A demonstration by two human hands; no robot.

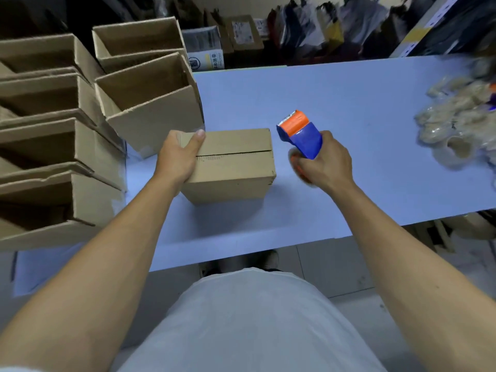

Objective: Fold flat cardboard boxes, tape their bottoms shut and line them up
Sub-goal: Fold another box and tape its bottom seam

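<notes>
The pale blue table [349,103] is filling most of the view, running from the near edge out to the cluttered far wall. Stacked along its left side, the finished open boxes [145,84] are lining up: I'm counting six clearly, four in the column at the far left edge and two more just right of them, mouths facing up. There may be more beyond the frame; I cannot tell.

Centre stage, one box [233,162] is sitting bottom-up on the table, its two flaps meeting at a dark seam running left to right. No tape is showing on that seam yet, so by my reading the taping step is just getting under way.

The left hand [179,154] is clamping the box's left end, thumb laid over the top edge, fingers wrapped down the side, pinning it in place. The right hand [324,165] is wrapping closed around one tape dispenser [300,135], blue body with an orange head, hovering just right of the box and not touching it.

Far right, a blurry heap of clear tape rolls [456,127] is lying on the table; too smeared to count.

Next move, I'd judge: bringing the dispenser's head onto one end of the seam, pressing the tape down, and drawing it straight along while the left hand is bracing.
</notes>
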